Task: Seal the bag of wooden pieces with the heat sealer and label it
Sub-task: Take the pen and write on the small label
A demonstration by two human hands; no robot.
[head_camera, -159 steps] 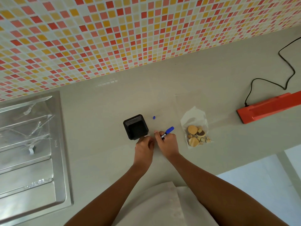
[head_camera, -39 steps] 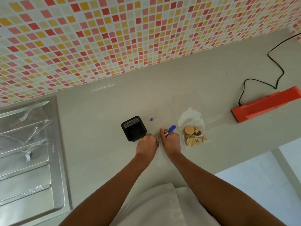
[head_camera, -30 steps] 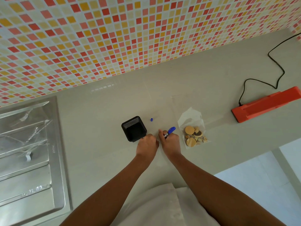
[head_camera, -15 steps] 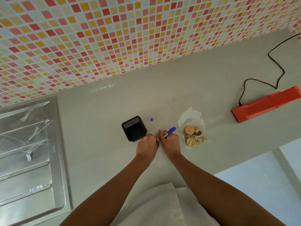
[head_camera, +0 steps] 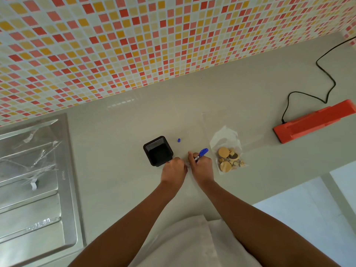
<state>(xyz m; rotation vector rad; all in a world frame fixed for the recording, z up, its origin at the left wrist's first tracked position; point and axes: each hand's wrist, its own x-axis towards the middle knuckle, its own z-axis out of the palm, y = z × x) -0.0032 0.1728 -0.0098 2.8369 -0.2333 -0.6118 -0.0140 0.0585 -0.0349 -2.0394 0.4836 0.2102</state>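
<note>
A clear bag of wooden pieces (head_camera: 228, 158) lies flat on the grey counter, just right of my hands. My right hand (head_camera: 200, 166) grips a blue marker (head_camera: 201, 154), its tip pointing down between the hands. My left hand (head_camera: 174, 167) lies curled on the counter beside it, against a small white label (head_camera: 187, 164) that is mostly hidden. The marker's blue cap (head_camera: 179, 140) lies loose a little farther back. The orange heat sealer (head_camera: 312, 122) sits at the far right, apart from the bag.
A black mesh pen cup (head_camera: 158, 150) stands just left of my left hand. The sealer's black cord (head_camera: 325, 81) loops toward the tiled wall. A steel sink drainboard (head_camera: 34, 180) with clear plastic on it fills the left. The counter's front edge runs at lower right.
Almost nothing has moved. Both hands stay together on the label, and the marker has only shifted slightly in my right hand.
</note>
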